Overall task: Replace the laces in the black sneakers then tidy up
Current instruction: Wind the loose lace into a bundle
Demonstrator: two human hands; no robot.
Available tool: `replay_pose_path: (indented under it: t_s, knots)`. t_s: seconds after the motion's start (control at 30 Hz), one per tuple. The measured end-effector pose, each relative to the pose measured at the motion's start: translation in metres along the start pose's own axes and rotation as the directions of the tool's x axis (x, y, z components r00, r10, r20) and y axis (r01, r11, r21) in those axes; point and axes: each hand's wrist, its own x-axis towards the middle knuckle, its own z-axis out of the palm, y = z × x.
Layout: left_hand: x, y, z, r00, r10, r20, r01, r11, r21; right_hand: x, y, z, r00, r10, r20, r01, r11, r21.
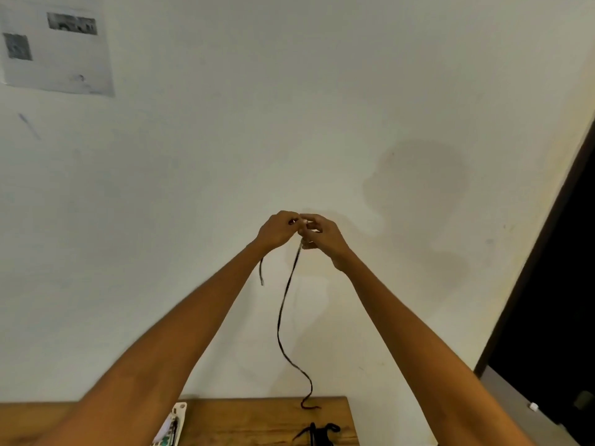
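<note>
Both arms are reaching up toward the middle of the frame, where the left hand [278, 231] and the right hand [322, 236] are meeting in front of the pale wall [322, 91]. Each hand is pinching the black lace [283, 313] with curled fingers, close together, nearly touching. A short end is dangling below the left wrist, while the long part is hanging down from under the right hand and trailing to the wooden table [257, 416] at the bottom of the frame, where its tip is resting.

At the bottom edge, right of centre, a dark tangle [318, 432] is lying on the table (possibly another lace or part of a sneaker; too little is showing to tell). The sneakers themselves are not clearly showing. A white packet [172, 426] is sitting at the lower left of centre, and a printed sheet [54, 43] is hanging in the upper left.

Judging by the loose lace held clear of any shoe, the work seems to be in a middle stage: this lace is being straightened or folded, either before threading or for putting away, and tidying appears to be left.
</note>
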Motion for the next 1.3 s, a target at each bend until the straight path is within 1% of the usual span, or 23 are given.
replay_pose_path:
  t_s: [0.07, 0.1, 0.17, 0.23, 0.27, 0.3, 0.33, 0.37, 0.4, 0.43, 0.5, 0.53, 0.6, 0.7, 0.8, 0.87, 0.97, 1.03, 1.07, 1.13, 1.17, 1.23, 1.3]
  knots:
    - [-0.002, 0.001, -0.001, 0.999, -0.015, -0.05, 0.014, 1.0, -0.018, 0.0, 0.006, 0.0, 0.995, 0.026, -0.097, -0.023, 0.999, 0.037]
    - [-0.004, 0.002, -0.003, 0.999, -0.019, -0.042, 0.019, 1.0, -0.009, -0.001, 0.009, -0.002, 0.987, 0.051, -0.156, -0.042, 0.998, 0.056]
    - [-0.008, 0.0, -0.008, 0.998, -0.039, 0.045, 0.04, 0.999, -0.023, -0.005, 0.019, -0.008, 0.951, 0.109, -0.288, -0.086, 0.992, 0.092]
    - [-0.015, -0.004, -0.014, 0.987, -0.075, 0.142, 0.093, 0.988, -0.124, -0.007, 0.03, -0.014, 0.901, 0.164, -0.402, -0.148, 0.986, 0.071]
    - [-0.017, -0.005, -0.019, 0.982, -0.089, 0.164, 0.121, 0.973, -0.196, -0.008, 0.035, -0.017, 0.888, 0.168, -0.427, -0.178, 0.984, 0.017]
    - [-0.018, -0.005, -0.023, 0.981, -0.099, 0.168, 0.141, 0.954, -0.263, -0.009, 0.039, -0.018, 0.898, 0.149, -0.414, -0.196, 0.978, -0.072]
    - [-0.019, -0.004, -0.026, 0.981, -0.102, 0.165, 0.15, 0.938, -0.311, -0.012, 0.04, -0.018, 0.926, 0.117, -0.36, -0.184, 0.97, -0.156]
    - [-0.02, -0.003, -0.027, 0.982, -0.098, 0.163, 0.148, 0.932, -0.332, -0.014, 0.04, -0.016, 0.958, 0.082, -0.275, -0.14, 0.97, -0.198]
    - [-0.02, -0.001, -0.027, 0.982, -0.091, 0.165, 0.142, 0.934, -0.327, -0.017, 0.037, -0.012, 0.982, 0.062, -0.178, -0.094, 0.98, -0.175]
    - [-0.021, 0.001, -0.025, 0.981, -0.083, 0.174, 0.134, 0.943, -0.304, -0.02, 0.03, -0.006, 0.994, 0.058, -0.088, -0.067, 0.992, -0.104]
    - [-0.025, 0.006, -0.02, 0.979, -0.068, 0.194, 0.121, 0.952, -0.28, -0.023, 0.015, 0.006, 0.999, 0.042, 0.029, -0.044, 0.997, 0.063]
    - [-0.028, 0.008, -0.017, 0.978, -0.062, 0.198, 0.12, 0.947, -0.297, -0.024, 0.009, 0.011, 0.999, 0.02, 0.037, -0.024, 0.993, 0.112]
    - [-0.031, 0.009, -0.015, 0.978, -0.076, 0.194, 0.145, 0.917, -0.372, -0.023, 0.003, 0.015, 1.0, -0.001, -0.018, 0.003, 0.989, 0.148]
    - [-0.035, 0.002, -0.019, 0.97, -0.078, 0.231, 0.172, 0.889, -0.424, -0.023, 0.006, 0.01, 0.99, 0.048, -0.132, -0.026, 0.987, 0.161]
    - [-0.04, -0.008, -0.025, 0.949, -0.073, 0.307, 0.208, 0.876, -0.436, -0.027, 0.011, 0.0, 0.969, 0.061, -0.238, -0.051, 0.997, 0.049]
    - [-0.042, -0.012, -0.028, 0.921, -0.062, 0.384, 0.246, 0.857, -0.452, -0.029, 0.011, -0.002, 0.97, 0.038, -0.24, -0.046, 0.999, -0.029]
    - [-0.047, -0.012, -0.03, 0.841, -0.034, 0.54, 0.271, 0.89, -0.366, -0.031, 0.007, 0.003, 0.969, -0.04, -0.244, 0.014, 0.994, -0.106]
    - [-0.05, -0.014, -0.026, 0.803, -0.02, 0.595, 0.333, 0.844, -0.421, -0.032, 0.006, 0.008, 0.961, -0.126, -0.245, 0.079, 0.978, -0.194]
    - [-0.052, -0.013, -0.023, 0.801, -0.011, 0.599, 0.372, 0.793, -0.483, -0.031, 0.006, 0.009, 0.958, -0.169, -0.232, 0.114, 0.965, -0.235]
    - [-0.057, -0.01, -0.016, 0.823, -0.037, 0.566, 0.433, 0.685, -0.585, -0.032, 0.007, 0.009, 0.954, -0.234, -0.187, 0.175, 0.942, -0.287]
    - [-0.061, -0.007, -0.013, 0.836, -0.062, 0.545, 0.442, 0.664, -0.603, -0.033, 0.009, 0.01, 0.954, -0.256, -0.158, 0.199, 0.931, -0.307]
    - [-0.069, -0.006, -0.003, 0.855, -0.094, 0.51, 0.426, 0.688, -0.587, -0.036, 0.012, 0.011, 0.953, -0.274, -0.13, 0.216, 0.914, -0.342]
    - [-0.076, -0.008, 0.008, 0.872, -0.104, 0.479, 0.409, 0.692, -0.594, -0.04, 0.018, 0.013, 0.959, -0.249, -0.138, 0.174, 0.896, -0.409]
